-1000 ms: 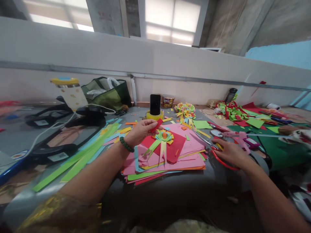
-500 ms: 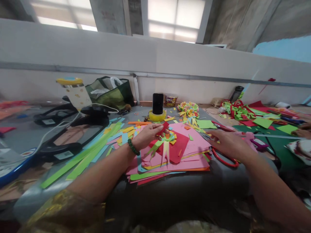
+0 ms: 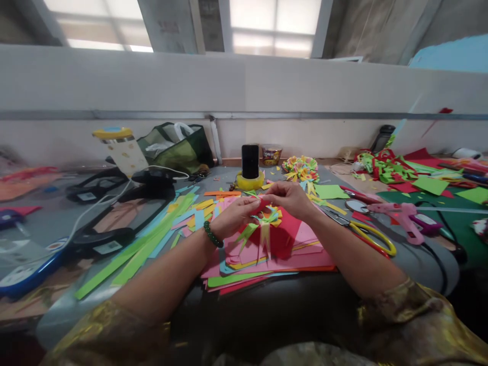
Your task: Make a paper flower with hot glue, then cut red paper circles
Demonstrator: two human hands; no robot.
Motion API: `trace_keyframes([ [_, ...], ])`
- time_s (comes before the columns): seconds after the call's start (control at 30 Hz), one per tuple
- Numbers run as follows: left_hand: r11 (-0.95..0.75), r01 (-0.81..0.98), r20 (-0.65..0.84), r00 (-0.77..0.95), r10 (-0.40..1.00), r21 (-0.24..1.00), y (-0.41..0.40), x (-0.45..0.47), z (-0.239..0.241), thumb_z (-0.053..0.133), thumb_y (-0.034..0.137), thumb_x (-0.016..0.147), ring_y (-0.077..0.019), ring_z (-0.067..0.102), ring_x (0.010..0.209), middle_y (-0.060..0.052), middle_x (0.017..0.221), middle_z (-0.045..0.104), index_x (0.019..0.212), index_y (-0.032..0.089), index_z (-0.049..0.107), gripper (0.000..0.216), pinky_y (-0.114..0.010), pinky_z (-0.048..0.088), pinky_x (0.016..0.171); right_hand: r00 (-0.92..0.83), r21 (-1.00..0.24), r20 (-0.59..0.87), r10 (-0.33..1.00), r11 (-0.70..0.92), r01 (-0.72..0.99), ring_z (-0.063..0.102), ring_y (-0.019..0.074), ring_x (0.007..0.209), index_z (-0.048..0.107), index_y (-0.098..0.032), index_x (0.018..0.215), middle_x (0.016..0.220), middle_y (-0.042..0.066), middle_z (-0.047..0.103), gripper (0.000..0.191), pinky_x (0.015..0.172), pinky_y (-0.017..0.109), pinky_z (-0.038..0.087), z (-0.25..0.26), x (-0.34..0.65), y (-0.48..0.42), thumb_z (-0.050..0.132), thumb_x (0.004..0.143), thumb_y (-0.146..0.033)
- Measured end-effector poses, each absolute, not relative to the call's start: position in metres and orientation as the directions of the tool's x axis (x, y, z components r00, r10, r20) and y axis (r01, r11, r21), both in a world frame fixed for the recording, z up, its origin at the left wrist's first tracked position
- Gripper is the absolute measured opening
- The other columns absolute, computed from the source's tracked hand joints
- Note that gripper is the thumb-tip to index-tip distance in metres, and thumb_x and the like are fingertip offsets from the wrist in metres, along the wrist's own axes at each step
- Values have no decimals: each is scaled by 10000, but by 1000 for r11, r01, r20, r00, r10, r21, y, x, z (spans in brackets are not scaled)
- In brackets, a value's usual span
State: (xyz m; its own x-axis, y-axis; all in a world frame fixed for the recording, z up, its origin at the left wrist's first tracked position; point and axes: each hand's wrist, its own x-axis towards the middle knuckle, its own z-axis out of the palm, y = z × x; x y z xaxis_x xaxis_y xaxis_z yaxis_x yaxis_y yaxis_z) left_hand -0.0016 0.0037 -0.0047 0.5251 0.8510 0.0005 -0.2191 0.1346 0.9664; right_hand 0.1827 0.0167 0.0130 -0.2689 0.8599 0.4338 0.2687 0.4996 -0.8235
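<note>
My left hand (image 3: 234,216), with a green bead bracelet at the wrist, pinches a small red paper piece (image 3: 262,206). My right hand (image 3: 292,197) meets it from the right, and its fingers close on the same red piece. Both hands hover over a paper flower (image 3: 263,223) of green, yellow and orange strips. The flower lies on a red sheet (image 3: 284,236) on top of a stack of pink and mixed coloured paper (image 3: 267,264).
Yellow-handled scissors (image 3: 368,236) and a pink glue gun (image 3: 400,213) lie to the right. A phone (image 3: 250,161) stands on a yellow tape roll behind the stack. Long green strips (image 3: 141,244), a cabled black device (image 3: 118,203) and a green bag (image 3: 173,147) are left.
My right hand left the red-handled scissors at the right and came across to the red piece that my left hand holds. The camera view shifted slightly right.
</note>
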Motion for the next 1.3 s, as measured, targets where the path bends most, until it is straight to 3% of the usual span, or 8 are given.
trace_keyframes([
  [0.23, 176, -199, -74, 435, 897, 964, 8, -6, 0, 728, 193, 852, -81, 598, 604, -43, 729, 708, 828, 99, 742, 98, -175, 505, 583, -269, -918, 322, 908, 368, 146, 549, 90, 466, 634, -184, 633, 530, -36, 603, 394, 487, 242, 485, 5, 191, 25, 793, 607, -544],
  [0.5, 289, -233, -173, 416, 893, 929, 3, 0, 10, 462, 227, 1013, -88, 613, 541, -57, 682, 704, 774, 111, 688, 349, -181, 529, 541, -260, -943, 290, 921, 322, 88, 627, 125, 560, 647, -184, 817, 596, -40, 651, 384, 561, 264, 524, 0, 193, 26, 849, 542, -359],
  [0.67, 168, -148, -93, 412, 906, 975, 6, -3, 4, 701, 260, 873, -86, 627, 592, -29, 725, 706, 808, 119, 709, 155, -194, 531, 596, -244, -932, 320, 915, 351, 94, 603, 118, 579, 663, -177, 836, 615, -40, 642, 380, 572, 261, 486, -1, 196, 28, 840, 532, -320],
  [0.77, 54, -53, -28, 412, 911, 997, 8, -5, 0, 836, 325, 718, -98, 630, 594, -8, 735, 700, 869, 137, 726, 265, -234, 540, 626, -258, -927, 338, 905, 367, 75, 558, 100, 556, 677, -175, 805, 604, -47, 614, 368, 546, 252, 453, -2, 194, 28, 850, 527, -344],
  [1.0, -77, 137, 35, 286, 957, 988, 17, -17, 4, 755, 522, 700, -140, 669, 599, -14, 734, 704, 848, 168, 674, 392, -258, 535, 599, -278, -946, 310, 909, 324, 6, 497, 75, 507, 692, -172, 775, 551, -65, 576, 361, 504, 239, 418, 5, 199, 28, 867, 539, -381],
  [1.1, -144, 371, 78, 188, 979, 918, 27, -32, 10, 678, 481, 752, -177, 681, 626, -54, 733, 736, 746, 169, 678, 312, -285, 533, 610, -249, -954, 296, 922, 300, -22, 489, 70, 495, 675, -180, 701, 534, -62, 577, 326, 511, 241, 434, 10, 205, 29, 861, 550, -400],
  [1.2, -171, 508, 120, 131, 984, 844, 33, -42, 17, 756, 376, 641, -238, 678, 682, -58, 631, 707, 589, 179, 665, 223, -314, 513, 637, -235, -970, 243, 941, 233, -70, 492, 66, 489, 649, -184, 654, 546, -48, 605, 333, 500, 232, 430, 12, 208, 31, 867, 528, -401],
  [1.3, -262, 558, 247, 104, 963, 787, 27, -37, 22, 784, 369, 599, -265, 663, 840, -63, 767, 744, 667, 192, 722, 199, -323, 499, 725, -240, -981, 181, 954, 158, -114, 513, 63, 481, 620, -185, 646, 569, -32, 649, 360, 497, 221, 436, 12, 205, 30, 883, 489, -375],
])
